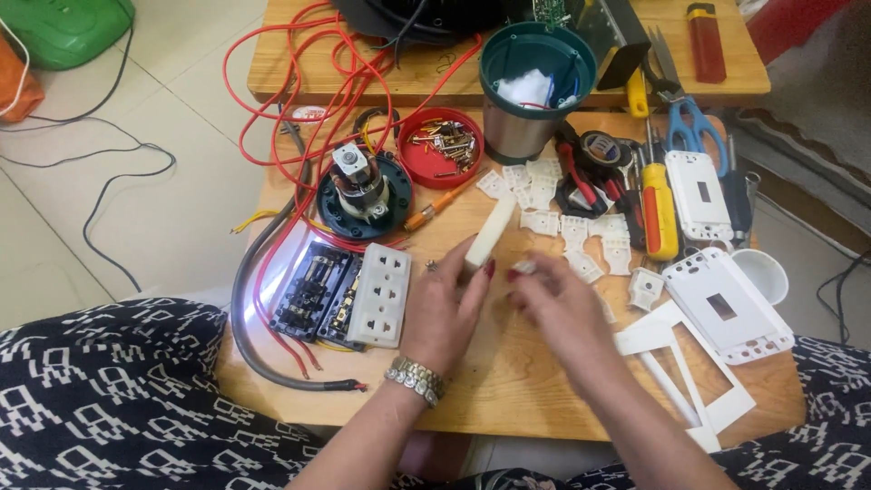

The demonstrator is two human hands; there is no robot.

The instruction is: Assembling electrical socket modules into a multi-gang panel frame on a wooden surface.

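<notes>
- Low wooden tabletop [508,381] over pale tiled floor, crowded with electrical parts.
- Left hand [445,308], watch at the wrist, fingers curled, pinching the lower end of a cream-white oblong plastic switch block [490,234].
- Block held just above the tabletop's middle, between a white multi-socket outlet strip [381,295] on the left and a scatter of small white plastic clips [567,222] on the right.
- Long axis tilted, running from lower left at the fingertips to upper right; free end aimed toward a steel cup with green rim [535,91].
- Likely light, rigid and smooth, so somewhat slippery; best gripped across the narrow flat sides near one end, as done now.
- Right hand [553,304] motion-blurred, fingers drawn together around a tiny white piece [524,267]; exact grip hard to tell.
- Nearby: red coiled wires [299,118], round red lid of brass screws [445,145], yellow-handled screwdriver [660,213], white rectangular faceplate [726,304].
</notes>
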